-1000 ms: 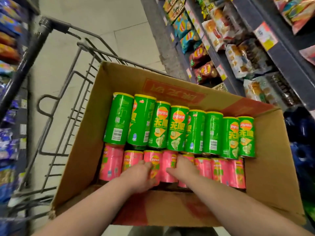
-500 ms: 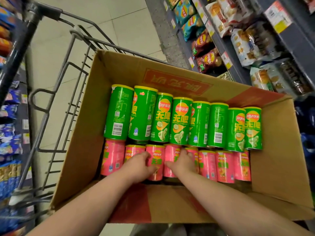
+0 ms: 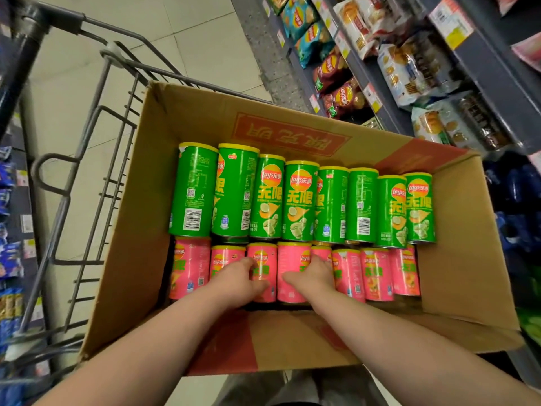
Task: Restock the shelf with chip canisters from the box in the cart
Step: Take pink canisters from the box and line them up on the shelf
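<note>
An open cardboard box [image 3: 140, 235] sits in the cart and holds lying chip canisters. Several green canisters [image 3: 298, 200] form the far row and several pink canisters [image 3: 376, 273] the near row. Both my hands reach into the pink row. My left hand [image 3: 238, 281] curls its fingers and thumb round a pink canister [image 3: 263, 259] left of the middle. My right hand [image 3: 314, 273] grips the neighbouring pink canister [image 3: 292, 259], thumb laid across its side. Both canisters still lie in the row.
The grey wire cart [image 3: 96, 159] frames the box on the left, its handle bar [image 3: 26, 27] at the top left. Store shelves [image 3: 483, 71] with snack bags run along the right; more packets line the left edge. Tiled floor [image 3: 187, 45] lies ahead.
My view has tilted down and closer to the box. Both hands have slid a little further over the pink canisters and closed round them.
</note>
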A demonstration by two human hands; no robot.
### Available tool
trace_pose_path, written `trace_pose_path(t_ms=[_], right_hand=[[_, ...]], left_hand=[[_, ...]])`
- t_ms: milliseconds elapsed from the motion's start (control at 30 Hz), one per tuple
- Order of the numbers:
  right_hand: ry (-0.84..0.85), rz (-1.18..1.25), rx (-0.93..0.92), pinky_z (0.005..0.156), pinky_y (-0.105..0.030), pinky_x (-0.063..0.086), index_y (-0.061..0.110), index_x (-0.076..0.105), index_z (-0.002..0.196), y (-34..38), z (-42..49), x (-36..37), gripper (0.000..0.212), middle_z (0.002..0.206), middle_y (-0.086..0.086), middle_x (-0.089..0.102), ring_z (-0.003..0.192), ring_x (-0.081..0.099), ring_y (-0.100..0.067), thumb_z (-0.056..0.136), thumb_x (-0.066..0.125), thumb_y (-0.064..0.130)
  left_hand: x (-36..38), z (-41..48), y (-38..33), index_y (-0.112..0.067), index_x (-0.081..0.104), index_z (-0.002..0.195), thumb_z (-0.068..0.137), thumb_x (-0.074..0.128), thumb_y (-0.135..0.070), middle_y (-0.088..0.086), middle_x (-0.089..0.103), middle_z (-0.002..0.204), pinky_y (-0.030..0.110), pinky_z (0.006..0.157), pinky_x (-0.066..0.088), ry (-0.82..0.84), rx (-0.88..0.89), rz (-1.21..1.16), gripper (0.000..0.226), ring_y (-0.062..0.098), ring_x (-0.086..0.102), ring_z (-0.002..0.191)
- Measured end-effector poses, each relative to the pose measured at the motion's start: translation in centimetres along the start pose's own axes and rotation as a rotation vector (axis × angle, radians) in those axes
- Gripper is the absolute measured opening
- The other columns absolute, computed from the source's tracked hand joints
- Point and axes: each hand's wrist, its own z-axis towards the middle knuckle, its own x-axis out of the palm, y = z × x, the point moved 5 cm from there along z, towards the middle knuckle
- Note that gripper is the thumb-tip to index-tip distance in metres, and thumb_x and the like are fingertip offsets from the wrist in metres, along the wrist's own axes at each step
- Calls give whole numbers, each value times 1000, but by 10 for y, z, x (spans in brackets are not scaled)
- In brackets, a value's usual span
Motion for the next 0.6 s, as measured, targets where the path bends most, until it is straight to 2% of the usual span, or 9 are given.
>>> trace_pose_path(t_ms=[100, 233, 300, 600], right_hand=[[-3, 84, 28, 98, -36, 45, 10, 40, 131, -8, 0, -3, 79, 129, -9, 46, 119, 49, -28, 66, 79, 33], [4, 257, 67, 85, -35, 49, 13, 38, 115, -26, -1, -16, 60, 107, -6, 57, 97, 57, -25, 69, 76, 24], [12, 291, 67, 80, -32, 47, 13, 38, 115, -35, -1, -25, 60, 101, -3, 55, 93, 56, -23, 70, 75, 23], [-7, 302, 96, 91, -38, 49, 11, 30, 136, -69, 7, -54, 82, 118, -8, 52, 108, 55, -26, 70, 76, 24]], left_hand=[[2, 3, -3, -15, 42, 138, 86, 62, -40, 8, 57, 130, 27, 94, 44, 4, -3, 1, 61, 23, 55, 116], [7, 7, -11, -16, 40, 141, 86, 63, -37, 8, 56, 133, 28, 95, 45, 29, 0, -23, 62, 24, 56, 117], [10, 9, -16, -14, 42, 137, 87, 61, -37, 9, 55, 134, 28, 94, 43, 37, -2, -1, 59, 25, 54, 119], [36, 28, -42, -5, 39, 134, 88, 60, -34, 15, 53, 132, 28, 93, 41, 68, -80, -3, 59, 29, 52, 120]])
